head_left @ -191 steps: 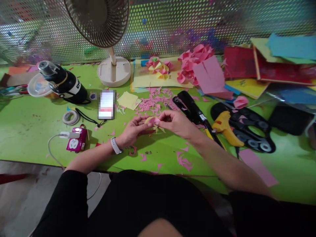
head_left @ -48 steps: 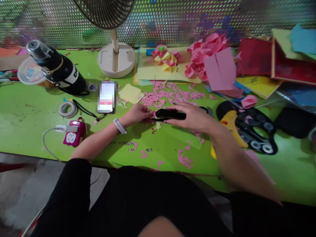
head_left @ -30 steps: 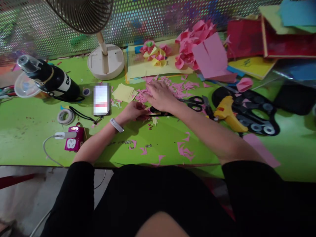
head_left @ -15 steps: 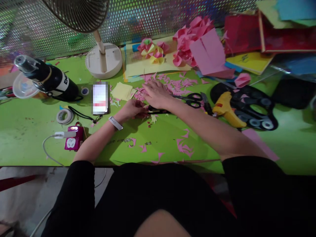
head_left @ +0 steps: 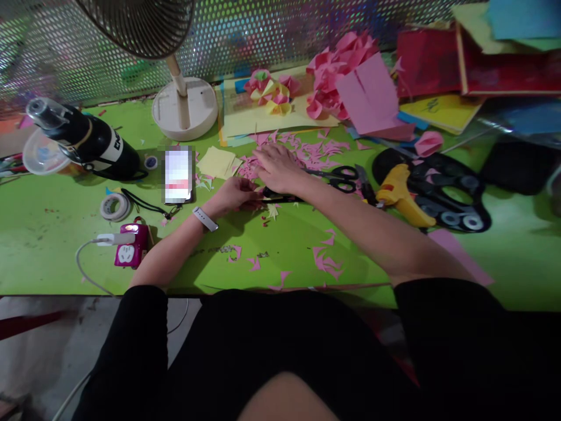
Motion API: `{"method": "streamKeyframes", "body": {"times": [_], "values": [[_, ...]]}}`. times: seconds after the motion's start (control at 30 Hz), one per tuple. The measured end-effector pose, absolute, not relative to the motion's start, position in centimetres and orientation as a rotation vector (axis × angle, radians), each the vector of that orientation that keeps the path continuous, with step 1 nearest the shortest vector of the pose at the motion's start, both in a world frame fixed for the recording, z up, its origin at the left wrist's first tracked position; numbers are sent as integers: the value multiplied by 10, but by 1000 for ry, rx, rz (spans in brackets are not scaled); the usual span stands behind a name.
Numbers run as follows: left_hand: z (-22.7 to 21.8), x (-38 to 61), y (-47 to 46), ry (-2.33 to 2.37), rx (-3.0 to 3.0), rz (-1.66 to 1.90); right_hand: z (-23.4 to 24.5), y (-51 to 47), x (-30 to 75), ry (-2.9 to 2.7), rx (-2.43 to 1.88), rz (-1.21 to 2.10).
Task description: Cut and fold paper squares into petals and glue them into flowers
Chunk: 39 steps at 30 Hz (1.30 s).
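My left hand (head_left: 239, 194) has its fingers pinched together low over the table. Whatever lies between them is too small to make out. Close to its fingertips is a dark, slim tool (head_left: 284, 199), partly hidden under my right wrist. My right hand (head_left: 277, 168) lies palm down with fingers stretched out on pink paper scraps (head_left: 322, 151). A stack of pale yellow paper squares (head_left: 218, 162) sits just left of it. Black-handled scissors (head_left: 344, 178) stick out beyond my right wrist, and a small yellow scrap (head_left: 273, 211) rests just below the hands.
A phone (head_left: 177, 174), a dark bottle (head_left: 94, 143) and a fan (head_left: 184, 108) stand on the left. Folded pink paper (head_left: 339, 73) is piled at the back. A yellow glue gun (head_left: 405, 196) lies right, by a black tape dispenser (head_left: 460, 199). A pink plug adapter (head_left: 131, 245) is front left.
Both hands keep nearly the same place and pose. The view has shifted very slightly.
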<state>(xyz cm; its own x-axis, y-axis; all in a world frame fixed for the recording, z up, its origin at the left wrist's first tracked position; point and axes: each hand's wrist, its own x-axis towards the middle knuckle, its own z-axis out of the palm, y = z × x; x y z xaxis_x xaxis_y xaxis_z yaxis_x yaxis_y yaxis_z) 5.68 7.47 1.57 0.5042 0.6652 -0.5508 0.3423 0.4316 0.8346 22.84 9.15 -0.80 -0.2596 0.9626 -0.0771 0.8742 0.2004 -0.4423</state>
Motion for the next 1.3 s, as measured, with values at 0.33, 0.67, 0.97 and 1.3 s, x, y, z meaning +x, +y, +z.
{"method": "streamKeyframes", "body": {"times": [0.33, 0.67, 0.97, 1.3], "values": [[21, 58, 72, 1087, 1175, 252, -6, 89, 228, -2272, -1762, 572], [19, 58, 73, 1089, 1163, 258, -12, 93, 226, -2240, -1762, 587], [18, 59, 73, 1075, 1146, 251, -16, 95, 227, -2240, -1740, 567], [20, 58, 74, 1076, 1186, 236, -9, 92, 223, -2240, -1773, 596]]}}
